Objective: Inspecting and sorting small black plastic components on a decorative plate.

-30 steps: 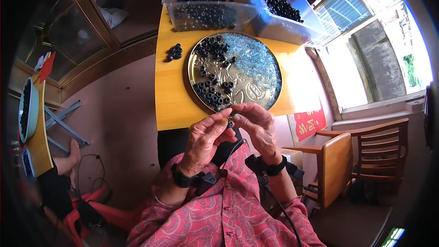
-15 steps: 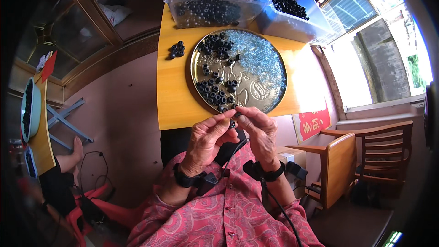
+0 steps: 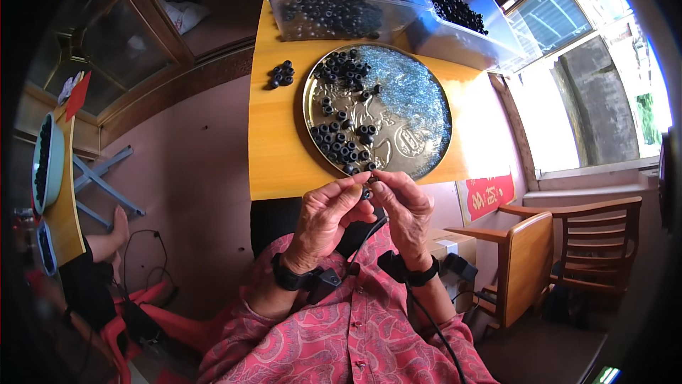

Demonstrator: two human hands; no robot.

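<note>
Together, our left hand (image 3: 328,217) and right hand (image 3: 406,208) pinch one small black ring (image 3: 366,193) between pressed fingertips, just off the near edge of the yellow bench (image 3: 277,149). A loose pinch could let it fall to our lap; a nudge to the round metal tray (image 3: 419,110) right of it could scatter the loose rings (image 3: 344,139).

the rings (image 3: 344,139) are black, and so is the one (image 3: 366,193) between the fingertips; the tray (image 3: 419,110) is silver with a glittery embossed pattern, on a yellow-orange table (image 3: 273,146). the shirt (image 3: 348,341) is pink-red with a paisley print, the wristbands (image 3: 291,279) black. the bins (image 3: 490,43) are clear, the chair (image 3: 526,263) brown wood.
</note>
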